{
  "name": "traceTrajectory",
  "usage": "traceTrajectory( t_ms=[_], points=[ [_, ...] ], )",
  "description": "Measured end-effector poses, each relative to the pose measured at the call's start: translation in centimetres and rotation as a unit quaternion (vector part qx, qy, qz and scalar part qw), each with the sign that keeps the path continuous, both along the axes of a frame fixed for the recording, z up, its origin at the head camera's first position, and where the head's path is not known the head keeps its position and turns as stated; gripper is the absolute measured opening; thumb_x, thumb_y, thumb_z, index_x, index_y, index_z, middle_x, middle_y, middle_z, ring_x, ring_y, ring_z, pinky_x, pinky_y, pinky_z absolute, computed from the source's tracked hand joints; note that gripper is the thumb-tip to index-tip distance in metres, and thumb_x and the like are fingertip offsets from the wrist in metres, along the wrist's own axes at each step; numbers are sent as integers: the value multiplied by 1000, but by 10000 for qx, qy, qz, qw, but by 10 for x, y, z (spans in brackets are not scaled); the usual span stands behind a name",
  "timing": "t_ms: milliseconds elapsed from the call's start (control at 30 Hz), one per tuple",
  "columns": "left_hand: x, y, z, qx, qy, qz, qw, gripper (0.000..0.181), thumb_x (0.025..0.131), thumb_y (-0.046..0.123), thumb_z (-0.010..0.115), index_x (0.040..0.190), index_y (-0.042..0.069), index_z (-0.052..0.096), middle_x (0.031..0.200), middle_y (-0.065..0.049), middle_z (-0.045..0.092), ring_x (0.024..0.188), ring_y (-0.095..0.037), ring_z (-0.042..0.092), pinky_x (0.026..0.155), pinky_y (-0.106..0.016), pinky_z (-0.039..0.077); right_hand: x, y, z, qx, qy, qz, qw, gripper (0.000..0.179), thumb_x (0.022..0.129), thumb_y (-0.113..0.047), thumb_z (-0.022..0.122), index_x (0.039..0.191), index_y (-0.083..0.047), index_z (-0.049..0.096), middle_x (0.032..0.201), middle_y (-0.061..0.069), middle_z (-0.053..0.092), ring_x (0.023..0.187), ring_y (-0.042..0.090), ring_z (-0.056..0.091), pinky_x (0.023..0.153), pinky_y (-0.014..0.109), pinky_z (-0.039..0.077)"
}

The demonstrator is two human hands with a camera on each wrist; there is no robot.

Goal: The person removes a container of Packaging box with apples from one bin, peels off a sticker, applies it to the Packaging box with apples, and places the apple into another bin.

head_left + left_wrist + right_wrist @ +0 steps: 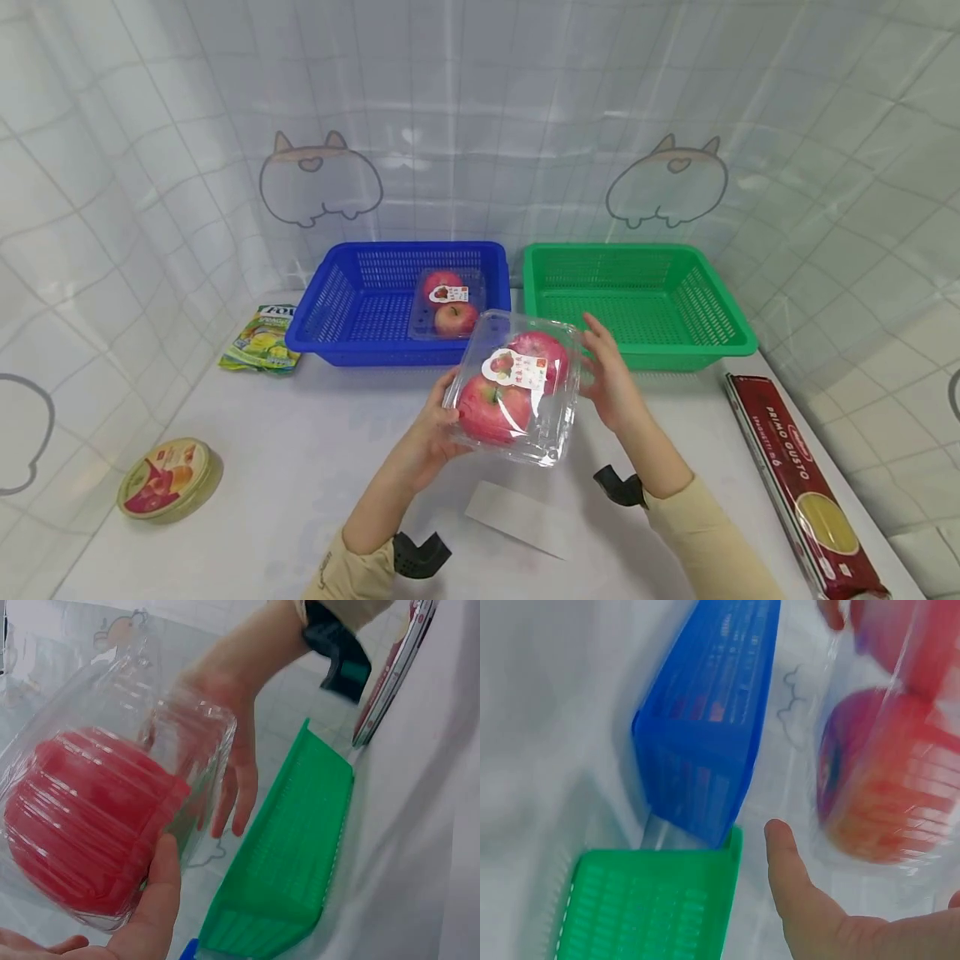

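Observation:
A clear plastic box of apples (510, 387) with a white label is held up, tilted, above the table; two red apples show inside. My left hand (427, 433) grips its left side, with a finger (154, 900) against the plastic in the left wrist view. By the box's right side is my right hand (615, 383), fingers extended; whether it touches the plastic I cannot tell. A second box of apples (447, 325) lies in the right part of the blue basket (360, 312). The green basket (622, 321) stands just beyond my right hand.
At the left lie a green-yellow packet (264, 340) and a round tub (167, 479). A red spaghetti pack (802, 483) lies along the right edge. A white slip of paper (517, 517) is on the table below the held box. Tiled-pattern sheeting (480, 125) surrounds the table.

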State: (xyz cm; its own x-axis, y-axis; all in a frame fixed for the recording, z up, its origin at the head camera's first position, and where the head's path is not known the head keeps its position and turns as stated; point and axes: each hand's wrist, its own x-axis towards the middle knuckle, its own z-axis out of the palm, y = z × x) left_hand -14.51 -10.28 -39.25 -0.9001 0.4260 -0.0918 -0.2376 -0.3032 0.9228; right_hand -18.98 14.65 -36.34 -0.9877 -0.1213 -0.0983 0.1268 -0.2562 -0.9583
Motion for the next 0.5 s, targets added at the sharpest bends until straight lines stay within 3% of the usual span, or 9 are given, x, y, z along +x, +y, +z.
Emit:
traceTrajectory(
  t_ms=[233, 500],
  points=[
    [-5, -2, 3, 201, 39, 669, 9976, 81, 75, 24, 50, 144, 14, 10, 138, -21, 27, 104, -20, 51, 86, -41, 46, 21, -15, 0, 283, -272, 391, 9985, 68, 92, -34, 41, 149, -24, 5, 150, 13, 13, 132, 40, 25, 96, 60, 34],
    [-8, -5, 1, 275, 33, 1135, 9932, 75, 78, 20, 45, 143, 14, 10, 140, -20, 24, 106, -22, 49, 87, -40, 46, 37, -33, -2, 262, -567, 1138, 9915, 73, 89, -30, 49, 147, -28, 5, 143, 16, 23, 124, 42, 39, 83, 56, 47]
  ],
)
